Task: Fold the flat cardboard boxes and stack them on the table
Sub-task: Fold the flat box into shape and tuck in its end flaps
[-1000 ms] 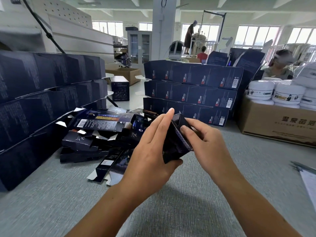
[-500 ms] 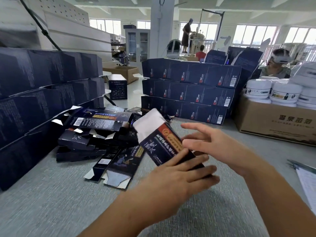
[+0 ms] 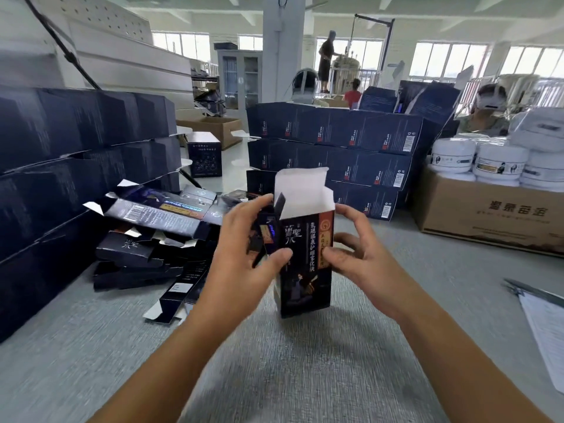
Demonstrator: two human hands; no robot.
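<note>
Head view: one dark box [image 3: 305, 270] stands upright between both hands, over the grey table [image 3: 305, 377] at centre. Whether its base touches the surface cannot be told. The top flaps are open, showing a white inside.

Left hand [image 3: 241, 264]: it grips the left side of the box, thumb [image 3: 276, 257] pressed on the front face and fingers curled round the left edge and a side flap.

Right hand [image 3: 363, 254]: it holds the right side, thumb laid on the red strip at the front and fingers moderately spread and bent round the right edge. The forefinger sits near the upper right corner.

Writing: the front of the box carries large white Chinese characters, a vertical line of lighter characters and a red strip with gold print. The small print is not legible.

A loose pile of flat boxes [image 3: 152, 239] lies to the left, one of them showing a barcode label [image 3: 135, 212]. Folded boxes are stacked in rows behind [image 3: 335, 148], with small red marks and barcodes, and more are stacked at far left [image 3: 61, 148]. To the right, a brown carton [image 3: 488, 215] printed with Chinese characters bears white jars [image 3: 500, 158].
</note>
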